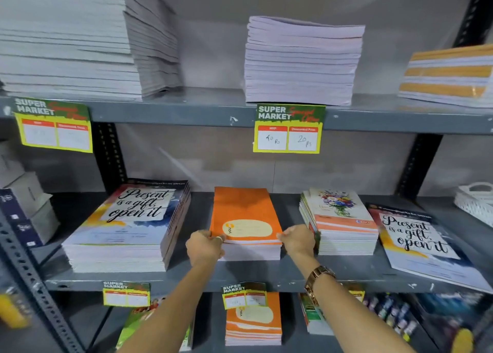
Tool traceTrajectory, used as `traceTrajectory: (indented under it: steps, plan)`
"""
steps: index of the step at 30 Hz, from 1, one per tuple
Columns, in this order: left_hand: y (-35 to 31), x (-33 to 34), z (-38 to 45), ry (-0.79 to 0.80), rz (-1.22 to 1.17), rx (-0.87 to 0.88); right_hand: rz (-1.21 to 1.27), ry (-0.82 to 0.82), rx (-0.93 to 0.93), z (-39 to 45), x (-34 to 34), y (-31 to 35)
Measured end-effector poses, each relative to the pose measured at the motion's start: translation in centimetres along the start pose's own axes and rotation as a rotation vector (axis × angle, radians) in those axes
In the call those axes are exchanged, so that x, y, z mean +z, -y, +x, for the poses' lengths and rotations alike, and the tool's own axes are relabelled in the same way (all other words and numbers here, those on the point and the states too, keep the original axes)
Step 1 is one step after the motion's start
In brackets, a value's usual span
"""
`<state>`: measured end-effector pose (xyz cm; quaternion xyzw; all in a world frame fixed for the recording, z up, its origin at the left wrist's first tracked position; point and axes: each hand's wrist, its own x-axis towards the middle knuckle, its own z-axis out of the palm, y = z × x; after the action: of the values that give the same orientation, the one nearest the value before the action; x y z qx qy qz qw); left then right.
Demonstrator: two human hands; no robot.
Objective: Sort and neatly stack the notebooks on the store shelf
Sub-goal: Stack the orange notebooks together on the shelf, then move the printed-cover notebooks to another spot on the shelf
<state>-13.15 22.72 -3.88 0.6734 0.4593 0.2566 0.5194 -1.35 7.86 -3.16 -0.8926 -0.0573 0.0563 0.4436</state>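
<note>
A stack of orange notebooks (245, 214) sits in the middle of the grey middle shelf (266, 275). My left hand (204, 247) grips the stack's front left corner, thumb on the top cover. My right hand (297, 239) presses against the stack's front right corner, fingers curled at its side. To the left lies a tall stack of "Present is a gift" notebooks (128, 227). On the right stands a flower-cover stack (338, 222), and a single "Present is a gift" notebook (418, 240) lies askew beyond it.
Tall white-edged stacks (301, 62) fill the upper shelf, with an orange-striped pile (448, 78) at right. Price tags (288, 128) hang from shelf edges. A white basket (474, 200) sits far right. More orange notebooks (253, 323) lie on the lower shelf. Boxes (26, 208) stand at left.
</note>
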Motion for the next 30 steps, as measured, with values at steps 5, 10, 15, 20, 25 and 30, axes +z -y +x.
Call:
traceTrajectory:
  steps: [5, 10, 15, 20, 25, 30]
  plan:
    - [-0.9, 1.1, -1.8, -0.054, 0.152, 0.201, -0.084, -0.118, -0.106, 0.6, -1.7, -0.3]
    - [-2.8, 4.4, -4.2, -0.006, 0.122, 0.385, -0.126, -0.280, -0.221, 0.9, -5.0, -1.5]
    - [-3.9, 8.6, -6.2, 0.083, 0.127, 0.476, -0.148, -0.421, -0.293, 1.7, -9.4, -4.2]
    - [-4.7, 13.4, -8.6, 0.208, 0.127, 0.580, -0.392, -0.468, -0.275, 3.0, -14.2, -8.3]
    - [-5.4, 18.7, -12.1, 0.374, 0.131, 0.681, -0.659, -0.437, -0.312, 4.1, -18.5, -13.4]
    - [-5.6, 23.9, -15.4, 0.531, 0.176, 0.722, -0.809, -0.346, -0.181, 5.2, -22.0, -18.4]
